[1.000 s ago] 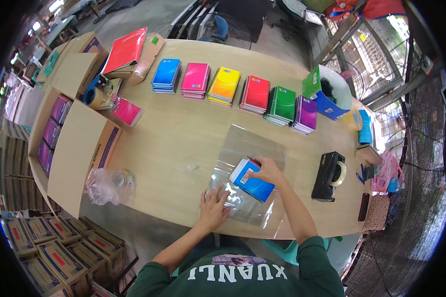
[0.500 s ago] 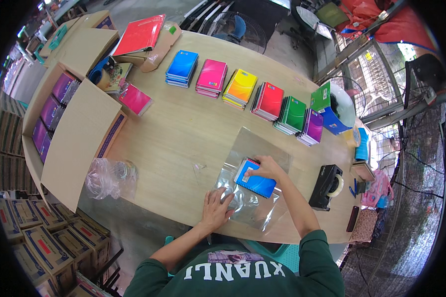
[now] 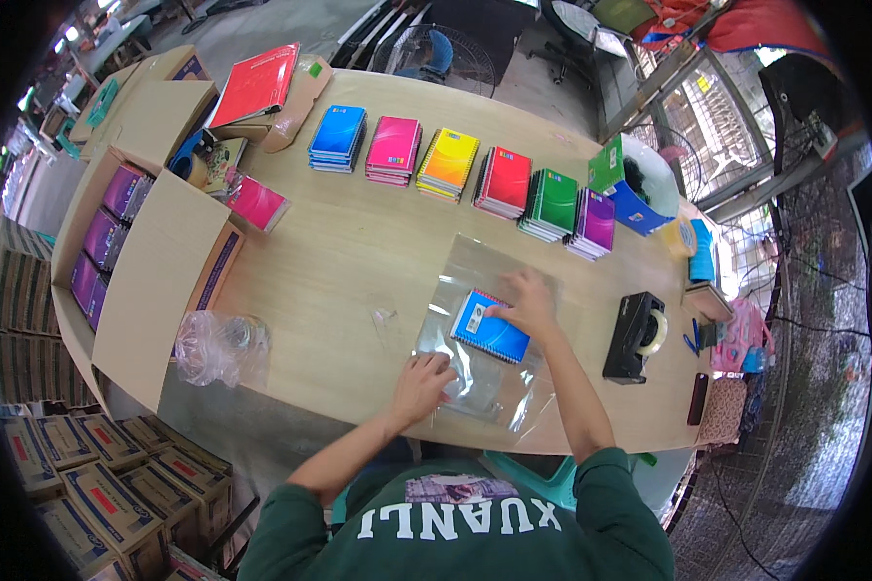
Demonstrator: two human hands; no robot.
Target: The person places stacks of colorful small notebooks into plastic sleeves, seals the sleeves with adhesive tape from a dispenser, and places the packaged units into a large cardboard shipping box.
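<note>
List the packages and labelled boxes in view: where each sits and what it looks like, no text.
Clear plastic bag: table centre, flat, under both hands, a blue spiral notebook on it.
Open cardboard box: table's left edge, brown flaps, purple packs inside.
Crumpled clear wrap: beside that box.
Stacked cartons: floor, lower left, brown with red and blue labels.
Tape dispenser: right, black.

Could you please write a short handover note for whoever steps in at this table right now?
Left hand: flat on the near end of the clear plastic bag, pinning it to the wooden table.
Right hand: fingers resting on the blue spiral notebook, which lies on the bag's middle; whether it is inside is unclear.
Done: one notebook brought to the bag.
Left: the coloured notebook stacks along the far edge and the tape dispenser at right sit untouched.
</note>
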